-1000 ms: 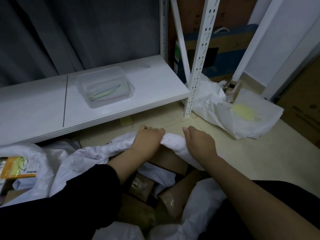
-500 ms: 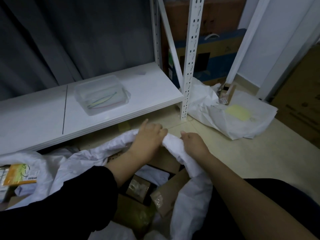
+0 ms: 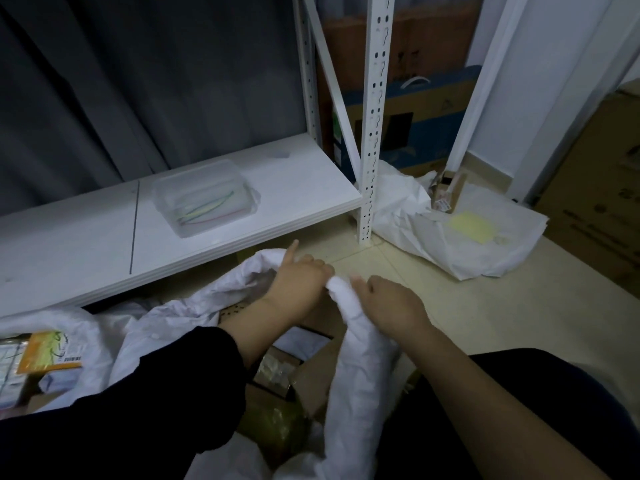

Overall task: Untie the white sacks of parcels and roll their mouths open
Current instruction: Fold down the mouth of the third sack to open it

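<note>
The white sack (image 3: 360,375) sits on the floor (image 3: 485,323) just in front of the shelf board (image 3: 294,195), its mouth facing up toward the person and cardboard parcels (image 3: 311,382) showing inside. Its rolled rim forms a thick band whose long axis runs from the far point between the hands back along the right side. The left hand (image 3: 298,282) lies palm down, fingers curled over the rim, with the index finger sticking out straight. Just beside it, the right hand (image 3: 394,303) grips the roll, fingers curled under and their tips hidden.
</note>
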